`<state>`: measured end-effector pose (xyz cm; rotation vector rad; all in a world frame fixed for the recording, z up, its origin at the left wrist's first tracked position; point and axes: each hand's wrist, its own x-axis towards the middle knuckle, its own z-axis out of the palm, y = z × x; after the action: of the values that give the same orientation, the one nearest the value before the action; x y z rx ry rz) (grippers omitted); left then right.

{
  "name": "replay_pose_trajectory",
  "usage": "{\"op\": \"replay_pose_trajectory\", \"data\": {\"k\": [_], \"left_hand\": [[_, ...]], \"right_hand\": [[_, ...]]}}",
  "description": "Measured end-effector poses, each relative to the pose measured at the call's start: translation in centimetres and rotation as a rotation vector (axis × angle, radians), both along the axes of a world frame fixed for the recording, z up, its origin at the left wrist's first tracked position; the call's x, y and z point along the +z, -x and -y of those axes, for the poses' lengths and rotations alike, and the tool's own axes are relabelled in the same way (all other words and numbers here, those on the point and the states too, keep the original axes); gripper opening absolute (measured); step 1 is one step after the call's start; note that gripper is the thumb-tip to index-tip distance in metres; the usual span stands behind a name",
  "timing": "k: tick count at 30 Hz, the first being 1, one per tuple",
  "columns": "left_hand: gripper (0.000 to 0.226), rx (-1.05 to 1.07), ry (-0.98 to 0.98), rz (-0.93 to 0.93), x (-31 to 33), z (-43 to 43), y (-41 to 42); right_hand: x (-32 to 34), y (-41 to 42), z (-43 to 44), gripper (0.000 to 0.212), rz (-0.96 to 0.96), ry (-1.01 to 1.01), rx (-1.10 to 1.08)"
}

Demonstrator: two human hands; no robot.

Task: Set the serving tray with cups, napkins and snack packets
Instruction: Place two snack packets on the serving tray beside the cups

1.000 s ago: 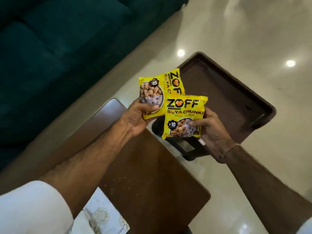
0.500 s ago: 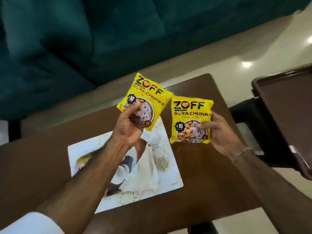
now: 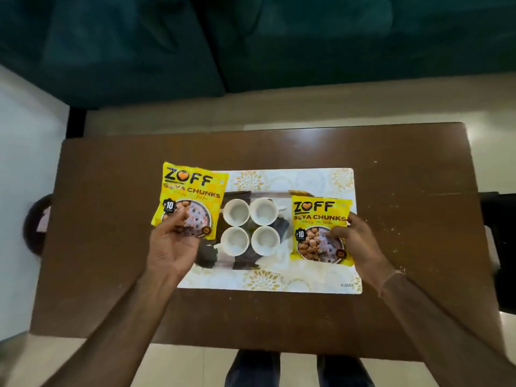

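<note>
Holding one snack packet each: left hand (image 3: 170, 244) pinches left packet (image 3: 190, 198), right hand (image 3: 360, 241) right packet (image 3: 321, 227); light, crinkly, slippery foil, so grip edges. Cups (image 3: 250, 226) btwn hands.

Glossy plastic packets (image 3: 190, 199) (polished wood table (image 3: 111, 191))

A dark teal sofa (image 3: 251, 40) stands beyond the brown wooden table (image 3: 111, 275); glossy pale floor (image 3: 307, 107), possibly tiled.

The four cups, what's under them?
The cups stand on dark napkins spread on the white tray. What lies directly beneath each cup is covered.
</note>
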<state>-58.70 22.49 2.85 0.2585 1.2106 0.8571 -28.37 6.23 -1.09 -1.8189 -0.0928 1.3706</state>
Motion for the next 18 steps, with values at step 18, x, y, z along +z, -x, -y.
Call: {"op": "replay_pose_trajectory", "data": {"k": [18], "left_hand": [[0.018, 0.181, 0.224, -0.477, -7.3, 4.2, 3.1]], "right_hand": [[-2.9, 2.9, -0.2, 0.038, 0.300, 0.121, 0.168]]}}
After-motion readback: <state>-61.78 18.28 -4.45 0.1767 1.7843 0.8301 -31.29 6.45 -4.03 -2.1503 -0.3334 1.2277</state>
